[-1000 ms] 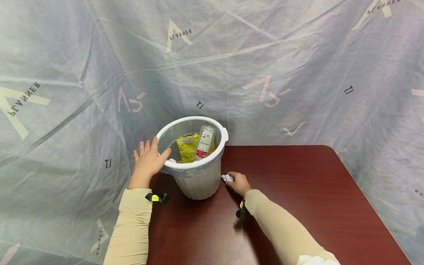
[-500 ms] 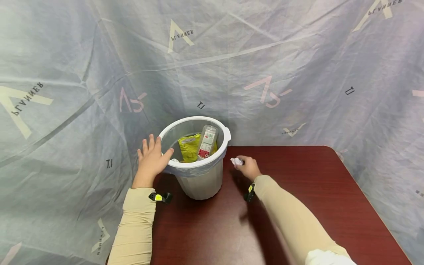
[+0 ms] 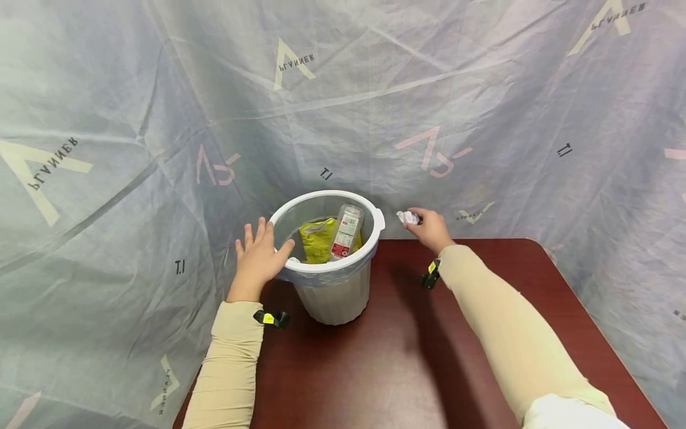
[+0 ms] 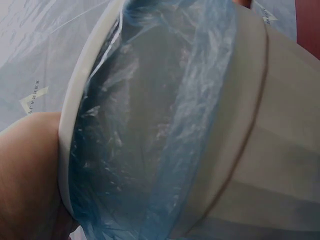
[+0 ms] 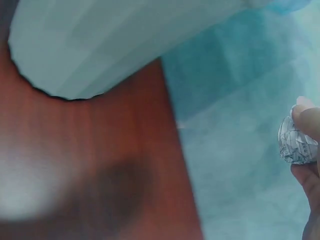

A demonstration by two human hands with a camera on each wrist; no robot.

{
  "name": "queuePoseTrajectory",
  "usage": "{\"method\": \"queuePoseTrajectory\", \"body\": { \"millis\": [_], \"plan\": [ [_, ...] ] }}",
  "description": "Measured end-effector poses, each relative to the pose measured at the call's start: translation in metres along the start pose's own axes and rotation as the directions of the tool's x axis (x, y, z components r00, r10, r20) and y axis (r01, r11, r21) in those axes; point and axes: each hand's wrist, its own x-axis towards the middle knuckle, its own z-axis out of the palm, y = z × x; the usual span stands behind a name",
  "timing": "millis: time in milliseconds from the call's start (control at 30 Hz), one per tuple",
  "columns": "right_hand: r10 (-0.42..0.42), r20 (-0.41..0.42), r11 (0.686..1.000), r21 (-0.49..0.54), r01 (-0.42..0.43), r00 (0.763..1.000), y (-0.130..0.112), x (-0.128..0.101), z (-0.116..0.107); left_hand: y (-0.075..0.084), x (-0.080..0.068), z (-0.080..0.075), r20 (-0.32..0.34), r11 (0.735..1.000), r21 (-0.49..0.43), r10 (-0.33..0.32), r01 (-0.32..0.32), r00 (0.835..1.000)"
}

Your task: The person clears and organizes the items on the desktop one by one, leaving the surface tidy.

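wad: small crumpled silvery-white ball (image 3: pixel 408 217), in the air right of the bin rim, level with it, clear of the table (image 3: pixel 482 333)
right hand: (image 3: pixel 430 228) fingertips pinch the wad, other fingers curled; a light pinch seems enough for so small a piece
bin: white (image 3: pixel 328 269), blue liner over its rim; holds a yellow pouch (image 3: pixel 317 238) and a bottle (image 3: pixel 345 231)
left hand: (image 3: pixel 261 259) fingers straight, thumb hooked over the near-left rim, likely steadying the bin
hidden: bin bottom; the left wrist view shows only bin and liner
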Motion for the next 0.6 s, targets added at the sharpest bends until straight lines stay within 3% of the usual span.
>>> {"method": "queuePoseTrajectory", "body": {
  "millis": [333,600],
  "plan": [
    [-0.038,-0.021,0.999,-0.034,0.037,0.999,-0.039,0.026,-0.057,0.017,0.006,0.011,0.004,0.999,0.024,0.022,-0.023,1.0],
    [-0.099,0.032,0.995,-0.023,0.099,0.995,-0.081,0.041,-0.067,0.033,0.013,0.018,0.01,0.998,0.044,0.034,-0.034,0.999]
  ]
}}
